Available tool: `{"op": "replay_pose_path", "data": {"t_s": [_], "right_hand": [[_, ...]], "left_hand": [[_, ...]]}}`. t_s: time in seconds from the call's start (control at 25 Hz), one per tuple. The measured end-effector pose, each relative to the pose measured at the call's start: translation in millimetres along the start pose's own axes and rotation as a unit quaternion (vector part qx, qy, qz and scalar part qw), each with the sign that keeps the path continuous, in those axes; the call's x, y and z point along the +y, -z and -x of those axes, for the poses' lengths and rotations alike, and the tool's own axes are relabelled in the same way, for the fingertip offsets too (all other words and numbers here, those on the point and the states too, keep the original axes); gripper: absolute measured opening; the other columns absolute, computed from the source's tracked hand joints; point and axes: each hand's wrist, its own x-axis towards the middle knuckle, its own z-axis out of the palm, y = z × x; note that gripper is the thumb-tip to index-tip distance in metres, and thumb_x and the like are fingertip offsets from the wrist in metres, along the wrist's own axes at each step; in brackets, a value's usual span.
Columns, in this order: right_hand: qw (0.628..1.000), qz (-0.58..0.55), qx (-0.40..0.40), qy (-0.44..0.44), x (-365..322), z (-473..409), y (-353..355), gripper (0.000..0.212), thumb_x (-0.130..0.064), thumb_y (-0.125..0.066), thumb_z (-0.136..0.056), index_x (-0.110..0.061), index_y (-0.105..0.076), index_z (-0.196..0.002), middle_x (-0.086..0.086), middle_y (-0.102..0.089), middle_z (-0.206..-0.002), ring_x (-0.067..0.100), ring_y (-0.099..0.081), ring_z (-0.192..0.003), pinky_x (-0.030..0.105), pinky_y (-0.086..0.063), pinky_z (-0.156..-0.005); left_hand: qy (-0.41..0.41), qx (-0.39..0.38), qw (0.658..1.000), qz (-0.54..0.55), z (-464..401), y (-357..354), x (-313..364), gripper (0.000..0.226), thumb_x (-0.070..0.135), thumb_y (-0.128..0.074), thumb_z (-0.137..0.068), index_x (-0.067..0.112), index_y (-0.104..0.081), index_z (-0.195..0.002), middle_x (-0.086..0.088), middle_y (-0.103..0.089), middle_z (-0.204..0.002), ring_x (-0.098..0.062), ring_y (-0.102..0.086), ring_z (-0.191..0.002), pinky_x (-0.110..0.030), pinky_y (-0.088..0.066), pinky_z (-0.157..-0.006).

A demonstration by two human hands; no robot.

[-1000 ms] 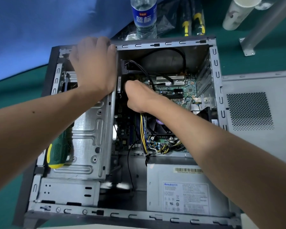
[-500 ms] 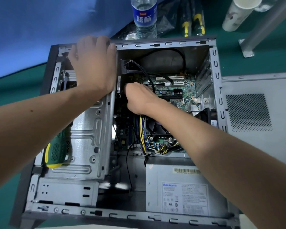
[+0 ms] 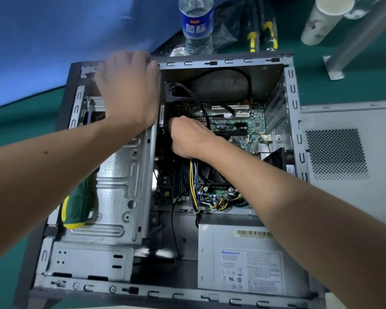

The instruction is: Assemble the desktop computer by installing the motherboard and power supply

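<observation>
An open grey sheet-metal computer case (image 3: 291,90) is lying on its side on the green desk (image 3: 366,70), its stamped rim punched with slots and hooks. Inside it, toward the far end, a green printed motherboard (image 3: 239,123) is sitting flat on the case floor, studded with small capacitors, white expansion slots and a black slot. At the near end of the case, a boxy grey metal power supply (image 3: 243,259) with a white printed label and a barcode sticker is resting against the case floor, and a bundle of yellow and black wires (image 3: 193,181) is running from it up toward the motherboard.

The left hand (image 3: 129,88) is lying over the far end of the ribbed, embossed grey metal drive cage (image 3: 118,186), fingers draped over the case's far rim; the grip here is loose, pressing rather than clutching. The right hand (image 3: 187,137) is reaching down between the drive cage and the motherboard, fingers curled downward out of sight beside a black cable (image 3: 198,101); what that grip encloses I cannot tell.

A green and yellow rubbery screwdriver handle (image 3: 76,208) is lying on the drive cage. Beyond the case a clear plastic water bottle with a blue label (image 3: 196,25) is standing. To the right of the case a flat grey side panel with a perforated vent (image 3: 343,157) is lying.
</observation>
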Motion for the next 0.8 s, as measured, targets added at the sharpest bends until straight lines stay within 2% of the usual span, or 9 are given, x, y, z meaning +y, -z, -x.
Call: {"op": "replay_pose_path", "data": {"t_s": [0.24,0.44,0.56,0.72,0.8], "right_hand": [[0.998,-0.019,-0.058,0.007,-2.5,1.6,5.0,0.028,-0.001,-0.05,-0.08,-0.019,-0.034,-0.065,0.0,-0.041,-0.067,0.014,-0.041,-0.055,0.025,-0.027,-0.045],[0.997,-0.028,-0.075,-0.001,-5.5,0.3,6.8,0.029,-0.005,-0.048,-0.083,-0.02,-0.032,-0.065,-0.002,-0.038,-0.066,0.016,-0.038,-0.055,0.025,-0.028,-0.048],[0.997,-0.046,-0.066,-0.008,-6.2,-0.9,9.2,0.028,-0.006,-0.046,-0.085,-0.02,-0.034,-0.065,-0.002,-0.039,-0.068,0.023,-0.045,-0.065,0.023,-0.028,-0.047],[0.999,-0.031,-0.041,-0.015,-7.5,0.1,11.4,0.029,-0.002,-0.045,-0.085,-0.02,-0.032,-0.065,0.001,-0.039,-0.072,0.03,-0.047,-0.077,0.028,-0.036,-0.063],[0.999,-0.026,-0.032,-0.018,-7.3,0.2,12.9,0.029,0.003,-0.044,-0.083,-0.018,-0.032,-0.065,0.0,-0.038,-0.069,0.03,-0.046,-0.076,0.031,-0.035,-0.065]], "left_hand": [[-0.001,-0.001,1.0,0.001,-0.4,0.6,0.1,0.041,0.04,-0.024,-0.103,0.02,-0.052,-0.126,-0.008,-0.048,-0.129,-0.025,-0.035,-0.13,-0.044,-0.018,-0.112],[0.001,0.001,1.0,0.002,-1.3,0.9,0.9,0.041,0.041,-0.024,-0.103,0.021,-0.052,-0.125,-0.007,-0.048,-0.129,-0.024,-0.036,-0.129,-0.044,-0.017,-0.113],[0.0,0.003,1.0,0.0,-0.8,0.6,0.5,0.041,0.04,-0.024,-0.103,0.021,-0.052,-0.125,-0.007,-0.048,-0.128,-0.024,-0.036,-0.129,-0.043,-0.017,-0.112],[0.001,0.004,1.0,0.001,-0.4,1.2,0.3,0.041,0.04,-0.024,-0.103,0.021,-0.052,-0.125,-0.007,-0.048,-0.129,-0.024,-0.036,-0.129,-0.043,-0.016,-0.112],[0.001,0.004,1.0,0.002,-0.5,1.1,-0.1,0.041,0.04,-0.025,-0.103,0.021,-0.052,-0.126,-0.007,-0.048,-0.129,-0.024,-0.036,-0.13,-0.043,-0.016,-0.113]]}}
